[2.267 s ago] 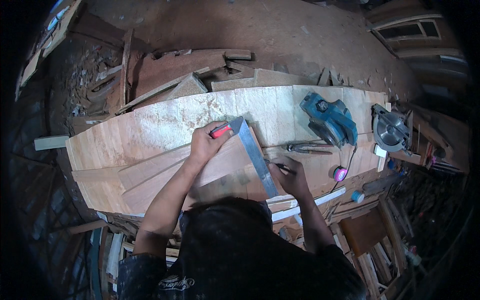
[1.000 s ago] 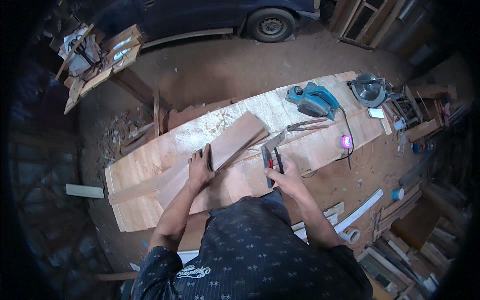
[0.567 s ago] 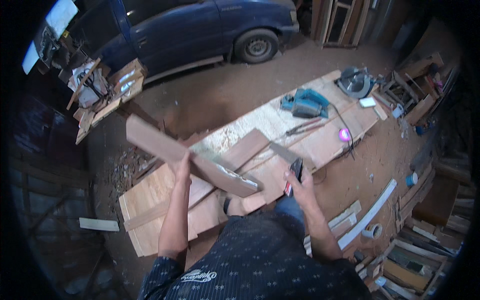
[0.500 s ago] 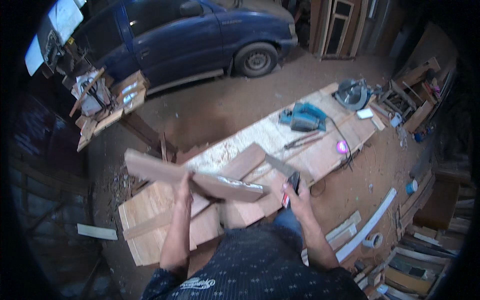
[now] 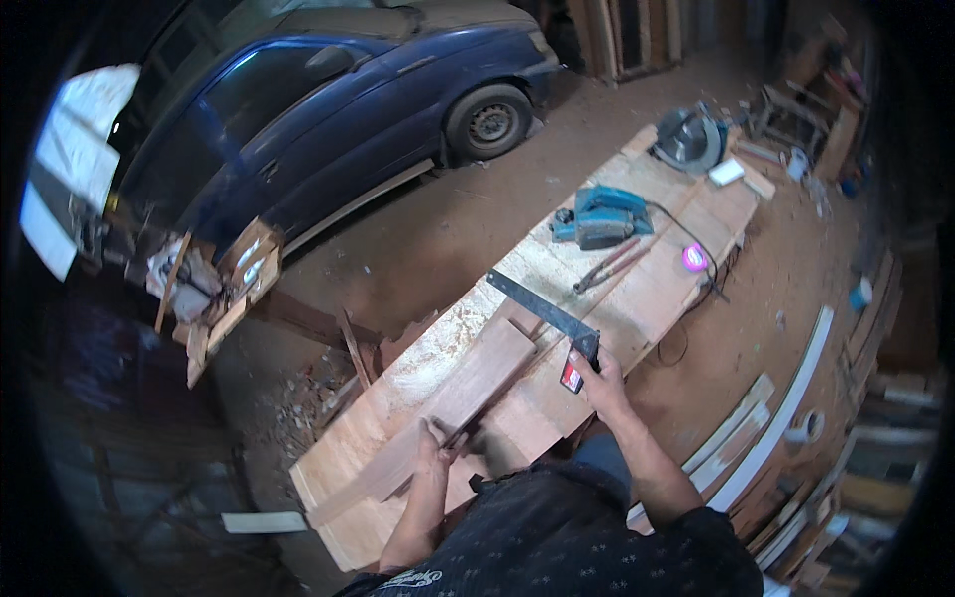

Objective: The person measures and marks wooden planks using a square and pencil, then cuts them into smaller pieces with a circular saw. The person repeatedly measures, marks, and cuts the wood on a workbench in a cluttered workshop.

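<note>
My left hand point(image 5: 432, 448) grips the long pale brown board point(image 5: 477, 373) lying lengthwise over other wood pieces on the plank-topped work surface point(image 5: 338, 468); its fingers curl at the board's edge. My right hand point(image 5: 600, 388) holds a metal try square point(image 5: 542, 311) by its black and red handle, the long blade reaching left above the board's far end; whether a pencil is also in that hand I cannot tell. Past the square lie pliers point(image 5: 607, 264), a teal power planer point(image 5: 609, 224) with a cord, and a pink tape measure point(image 5: 694, 257).
A circular saw point(image 5: 686, 139) sits at the far end of the work surface. Beyond is a parked blue car point(image 5: 348, 129). A cluttered wooden stand point(image 5: 214, 298) is at the left; white strips point(image 5: 776, 418), a tape roll point(image 5: 804, 430) and timber offcuts lie on the floor at right.
The board my left hand had raised and tilted half a second ago now lies lengthwise on the work surface. My right hand has lifted the square and swung its blade out leftward. The view has shifted.
</note>
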A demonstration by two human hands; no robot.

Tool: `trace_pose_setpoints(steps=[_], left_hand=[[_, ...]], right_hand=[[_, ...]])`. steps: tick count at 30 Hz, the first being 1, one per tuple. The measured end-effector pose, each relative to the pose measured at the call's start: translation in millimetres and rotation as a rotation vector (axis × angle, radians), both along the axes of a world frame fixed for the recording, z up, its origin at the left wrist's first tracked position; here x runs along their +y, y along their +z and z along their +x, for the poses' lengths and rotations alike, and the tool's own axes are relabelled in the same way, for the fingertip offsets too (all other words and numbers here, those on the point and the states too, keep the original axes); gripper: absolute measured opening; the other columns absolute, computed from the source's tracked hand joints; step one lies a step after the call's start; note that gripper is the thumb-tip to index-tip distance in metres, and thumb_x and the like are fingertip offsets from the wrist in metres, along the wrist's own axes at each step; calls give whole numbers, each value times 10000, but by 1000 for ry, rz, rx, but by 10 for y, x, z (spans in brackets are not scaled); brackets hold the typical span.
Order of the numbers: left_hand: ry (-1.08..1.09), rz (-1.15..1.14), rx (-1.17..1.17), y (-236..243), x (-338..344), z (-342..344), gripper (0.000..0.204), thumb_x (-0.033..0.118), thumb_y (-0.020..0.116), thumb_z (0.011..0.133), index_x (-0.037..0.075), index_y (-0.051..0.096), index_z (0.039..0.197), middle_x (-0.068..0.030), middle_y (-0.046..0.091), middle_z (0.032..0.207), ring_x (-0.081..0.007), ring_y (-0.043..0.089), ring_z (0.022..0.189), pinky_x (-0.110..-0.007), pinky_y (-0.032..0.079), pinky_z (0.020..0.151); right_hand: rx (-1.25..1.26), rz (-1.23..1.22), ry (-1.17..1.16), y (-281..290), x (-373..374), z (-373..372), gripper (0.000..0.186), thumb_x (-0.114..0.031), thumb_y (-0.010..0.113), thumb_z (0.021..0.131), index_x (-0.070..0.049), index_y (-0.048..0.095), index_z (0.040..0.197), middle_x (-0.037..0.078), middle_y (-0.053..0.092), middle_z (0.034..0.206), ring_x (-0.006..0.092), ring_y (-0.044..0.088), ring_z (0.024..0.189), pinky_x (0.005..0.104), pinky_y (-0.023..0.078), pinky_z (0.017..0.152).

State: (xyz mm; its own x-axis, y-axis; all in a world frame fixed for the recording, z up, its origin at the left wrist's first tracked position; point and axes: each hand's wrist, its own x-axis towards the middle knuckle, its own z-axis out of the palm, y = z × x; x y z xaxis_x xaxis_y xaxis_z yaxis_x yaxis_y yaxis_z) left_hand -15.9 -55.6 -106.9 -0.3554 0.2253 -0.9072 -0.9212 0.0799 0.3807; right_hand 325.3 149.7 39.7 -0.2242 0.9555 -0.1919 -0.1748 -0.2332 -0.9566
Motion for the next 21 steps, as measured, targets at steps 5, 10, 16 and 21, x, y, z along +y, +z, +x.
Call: trace_pose_setpoints(steps=[5,10,16,21], left_hand=[[-760,39,502,442,280,238,630,542,681,963,69,577,1366,-163,552,1380,-376,546,1262,-537,538,994],[-1661,-174,1974,947,788,296,1024,461,909,731,52,427,1536,-318,444,1429,-462,489,1293,-559,470,1053],[-1676,-93,1786,664,1144,58,1132,495,930,673,88,392,1583,-335,450,1372,-501,499,1258,-571,439,1082],[-1536,-87,1851,627,1636,328,1075,513,920,689,58,452,1543,-332,444,1397,-507,482,1281,-580,423,1095]], right_hand=[[18,-22,-176,-353,-115,91,162,-167,709,1004,-19,697,1067,-32,649,925,62,560,849,282,495,764],[119,-131,-267,-492,-329,192,231,-170,758,975,-21,718,1146,-16,705,1027,79,613,928,279,509,833],[86,-280,-198,-736,-475,131,249,-174,772,964,-19,728,1155,-7,715,1046,91,627,925,297,517,860],[160,-190,-192,-985,-403,-165,281,-218,777,963,1,730,1132,16,722,991,107,624,899,314,525,824]])
